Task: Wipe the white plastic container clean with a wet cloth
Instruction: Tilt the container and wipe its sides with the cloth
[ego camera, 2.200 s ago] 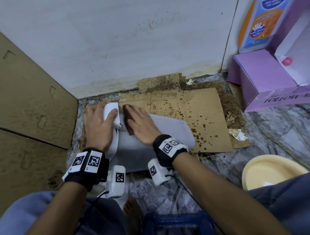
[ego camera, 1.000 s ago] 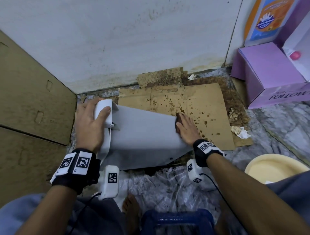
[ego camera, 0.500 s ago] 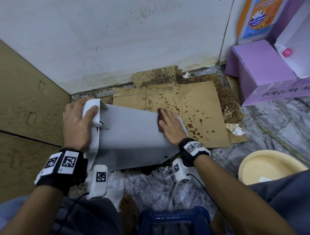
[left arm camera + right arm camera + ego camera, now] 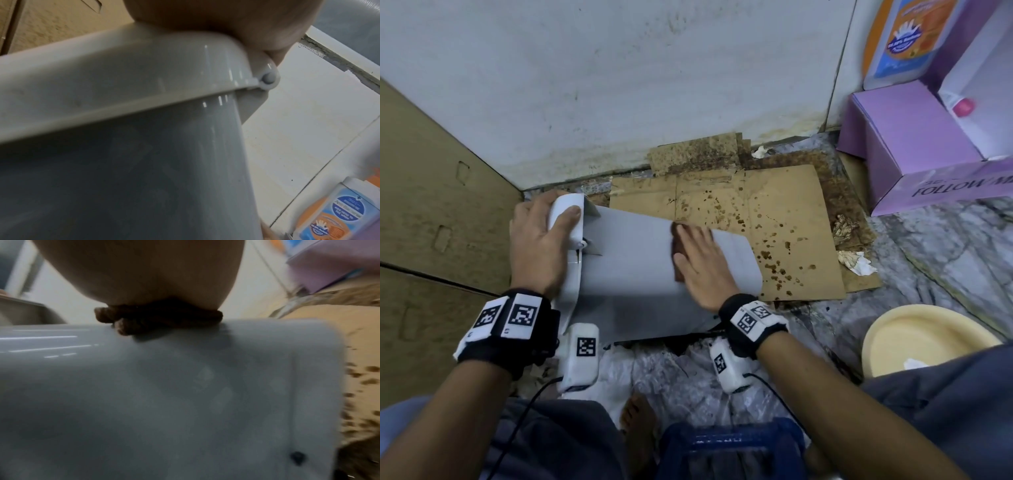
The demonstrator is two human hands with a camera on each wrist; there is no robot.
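Observation:
The white plastic container (image 4: 633,267) lies on its side on stained cardboard, its grey wall facing up. My left hand (image 4: 541,240) grips its white lid end (image 4: 566,219), thumb curled over the top; in the left wrist view the lid rim (image 4: 123,78) sits under my palm. My right hand (image 4: 698,260) lies flat on the wall near the base end, fingers straight, pressing a dark brown cloth (image 4: 677,250) against it. In the right wrist view the cloth (image 4: 156,319) shows bunched beneath my palm on the container (image 4: 164,394).
Spotted cardboard (image 4: 774,219) covers the floor by the wall. A purple box (image 4: 914,150) and an orange-and-blue bottle (image 4: 904,37) stand at the right. A cream basin (image 4: 924,339) sits at the lower right. Brown cardboard panels (image 4: 431,212) close the left side. A blue stool (image 4: 729,448) is below.
My right hand slid the cloth from the lid end to the base end of the container, then back left toward the middle. The left hand kept its grip on the lid.

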